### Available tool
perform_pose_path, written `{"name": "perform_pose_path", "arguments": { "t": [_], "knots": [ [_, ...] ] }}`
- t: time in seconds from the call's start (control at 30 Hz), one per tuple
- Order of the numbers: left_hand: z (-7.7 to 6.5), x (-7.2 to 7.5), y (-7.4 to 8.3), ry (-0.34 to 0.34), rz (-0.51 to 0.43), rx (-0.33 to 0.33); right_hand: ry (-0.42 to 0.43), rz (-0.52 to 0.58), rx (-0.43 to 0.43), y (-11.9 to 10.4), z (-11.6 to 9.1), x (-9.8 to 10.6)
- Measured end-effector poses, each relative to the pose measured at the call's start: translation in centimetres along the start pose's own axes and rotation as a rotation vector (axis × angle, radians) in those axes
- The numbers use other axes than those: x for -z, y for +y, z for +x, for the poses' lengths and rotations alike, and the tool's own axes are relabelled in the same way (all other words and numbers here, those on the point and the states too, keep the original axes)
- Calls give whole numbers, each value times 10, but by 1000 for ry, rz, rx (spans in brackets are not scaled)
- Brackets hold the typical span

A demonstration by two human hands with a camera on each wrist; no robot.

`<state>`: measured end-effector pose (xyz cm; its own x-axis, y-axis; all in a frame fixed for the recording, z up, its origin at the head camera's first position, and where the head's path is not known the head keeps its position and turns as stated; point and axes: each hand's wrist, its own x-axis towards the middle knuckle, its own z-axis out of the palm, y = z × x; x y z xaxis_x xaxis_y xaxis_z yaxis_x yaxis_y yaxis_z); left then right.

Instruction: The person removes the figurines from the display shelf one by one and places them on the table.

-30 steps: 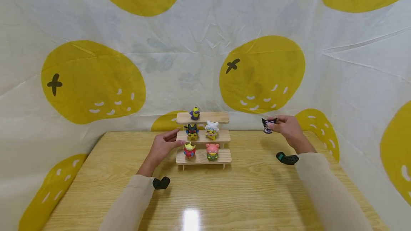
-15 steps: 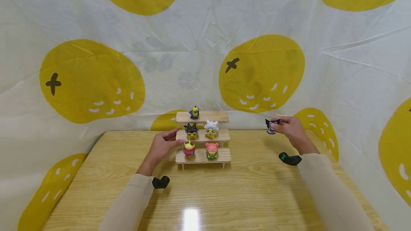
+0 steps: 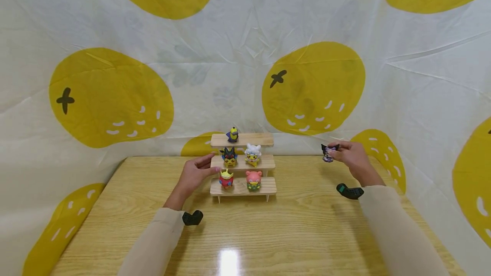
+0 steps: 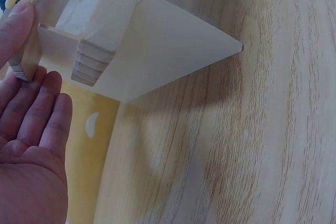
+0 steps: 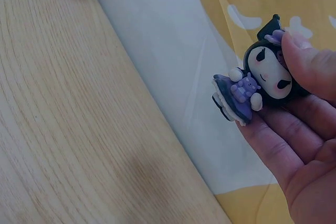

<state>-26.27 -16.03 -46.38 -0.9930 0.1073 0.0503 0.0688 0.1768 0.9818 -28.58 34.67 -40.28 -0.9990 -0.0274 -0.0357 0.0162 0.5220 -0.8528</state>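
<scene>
The left hand (image 3: 194,174) pinches the wooden stand (image 3: 241,165) at its edge. The right hand (image 3: 354,160) holds a black-and-purple figurine (image 5: 260,78) between thumb and fingers; below this hand is the desk (image 3: 303,225).

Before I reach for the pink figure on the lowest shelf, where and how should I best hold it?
I would pinch the pink figure by its wide, rounded head, probably from the front right: it stands upright, and the red figure is to the left.
</scene>
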Motion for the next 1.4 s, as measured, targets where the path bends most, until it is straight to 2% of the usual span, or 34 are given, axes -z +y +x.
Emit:
{"name": "perform_pose_path", "arguments": {
  "t": [0.33, 0.67, 1.1, 1.4],
  "knots": [
    [0, 0, 0, 4, -1, 17, 10, 66, 14, 5, 1, -1],
    [1, -2, -1, -7, -16, 22, 0, 66, 10, 13, 1, -3],
    [1, -1, -1, 4, -4, 21, 1, 123, 18, 25, 6, -8],
    [1, -1, 0, 9, -11, 38, 2, 109, -1, 29, 3, -10]
  ]
}}
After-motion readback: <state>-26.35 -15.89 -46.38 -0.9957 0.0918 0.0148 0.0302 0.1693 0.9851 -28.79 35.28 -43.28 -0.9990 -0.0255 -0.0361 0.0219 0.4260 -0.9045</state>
